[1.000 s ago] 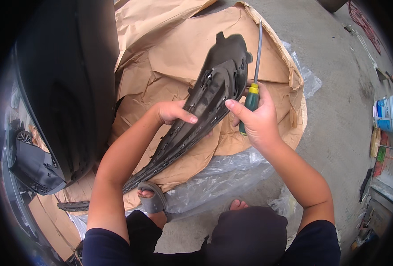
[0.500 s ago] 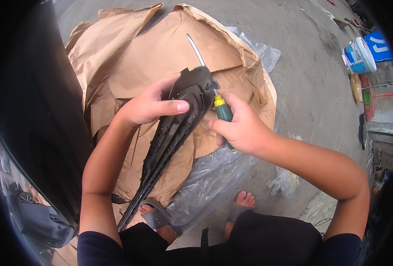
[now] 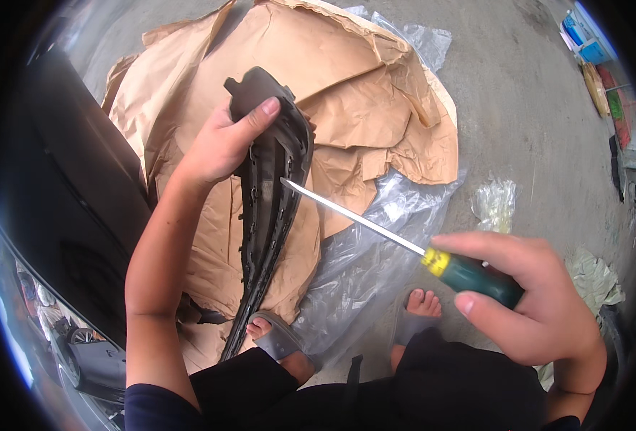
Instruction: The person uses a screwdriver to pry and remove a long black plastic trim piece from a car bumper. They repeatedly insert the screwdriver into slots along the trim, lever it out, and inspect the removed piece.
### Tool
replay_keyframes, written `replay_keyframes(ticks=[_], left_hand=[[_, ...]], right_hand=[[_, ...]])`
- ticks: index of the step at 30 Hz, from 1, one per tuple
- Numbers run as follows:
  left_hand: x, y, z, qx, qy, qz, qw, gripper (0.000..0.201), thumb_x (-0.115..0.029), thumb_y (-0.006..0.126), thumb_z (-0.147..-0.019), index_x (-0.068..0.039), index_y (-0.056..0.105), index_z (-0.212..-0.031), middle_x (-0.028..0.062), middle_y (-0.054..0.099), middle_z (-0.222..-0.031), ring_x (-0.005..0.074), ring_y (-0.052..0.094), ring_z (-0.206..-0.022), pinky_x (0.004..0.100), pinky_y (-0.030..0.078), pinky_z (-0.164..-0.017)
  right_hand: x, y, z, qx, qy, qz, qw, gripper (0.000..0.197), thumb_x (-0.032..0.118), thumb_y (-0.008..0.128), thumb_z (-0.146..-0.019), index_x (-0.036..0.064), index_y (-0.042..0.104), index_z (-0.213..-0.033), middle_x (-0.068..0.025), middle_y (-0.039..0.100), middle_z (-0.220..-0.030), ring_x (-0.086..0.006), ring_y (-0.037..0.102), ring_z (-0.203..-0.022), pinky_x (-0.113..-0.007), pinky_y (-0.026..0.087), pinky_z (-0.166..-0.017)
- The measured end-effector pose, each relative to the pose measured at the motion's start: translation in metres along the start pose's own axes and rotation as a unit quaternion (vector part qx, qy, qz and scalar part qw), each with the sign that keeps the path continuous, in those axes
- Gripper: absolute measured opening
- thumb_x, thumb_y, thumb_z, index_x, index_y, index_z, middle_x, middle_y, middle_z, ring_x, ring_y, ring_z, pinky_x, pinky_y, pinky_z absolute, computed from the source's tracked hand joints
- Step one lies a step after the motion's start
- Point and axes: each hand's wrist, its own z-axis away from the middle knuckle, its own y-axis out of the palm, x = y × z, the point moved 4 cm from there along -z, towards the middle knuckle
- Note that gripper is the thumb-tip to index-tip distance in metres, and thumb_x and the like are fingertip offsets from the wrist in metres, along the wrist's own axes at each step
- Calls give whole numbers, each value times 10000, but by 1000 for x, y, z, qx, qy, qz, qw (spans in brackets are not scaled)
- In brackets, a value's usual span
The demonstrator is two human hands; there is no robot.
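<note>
My left hand grips the broad upper end of a long black plastic trim piece, thumb lying across its face. The piece tapers down toward my left foot, and small clips line its edges. In my right hand is a screwdriver with a dark green and yellow handle, held by thumb and fingers. Its long metal shaft slants up to the left. The flat tip overlaps the trim piece near its right edge; whether it touches there I cannot tell.
Crumpled brown paper covers the floor under the piece. Clear plastic sheeting lies by my sandalled feet. A large dark panel stands close on the left. At the far right are a bucket and assorted items.
The screwdriver has come out from behind the trim piece and swung to the right and down, its tip now over the front. My left hand has turned the piece more upright and shifted it left.
</note>
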Motion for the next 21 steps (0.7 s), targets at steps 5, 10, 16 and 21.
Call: replay_keyframes(ticks=[5,10,16,21], left_hand=[[1,-3,0,-15,7,-46,999,492,-421,578,-1115,52,694,-1183,166,775,-1097,239,762,-997,377,616,-905],[5,-6,1,-43,14,-91,995,549,-456,546,-1122,72,674,-1199,228,772,-1140,302,776,-1030,418,626,-934],[6,-4,4,-87,4,-77,993,408,-411,675,-1081,-15,679,-1181,39,719,-1043,119,655,-967,300,537,-892],[4,-1,7,-117,17,-49,992,391,-389,682,-1080,-15,659,-1191,39,717,-1035,129,664,-975,300,541,-897]], right_hand=[[4,5,-4,-68,-102,100,987,490,1,631,-931,-52,631,-1418,-178,745,-952,-236,716,-801,-336,551,-760],[1,11,-4,-67,-66,43,995,466,-38,597,-963,-50,619,-1428,-155,744,-917,-186,735,-759,-306,587,-708],[0,16,1,-78,-43,9,996,451,-23,596,-987,-48,614,-1438,-107,722,-882,-138,724,-767,-287,588,-695],[5,8,-5,-69,-55,3,996,435,-29,604,-976,-42,638,-1409,-85,710,-823,-136,711,-721,-294,551,-639]])
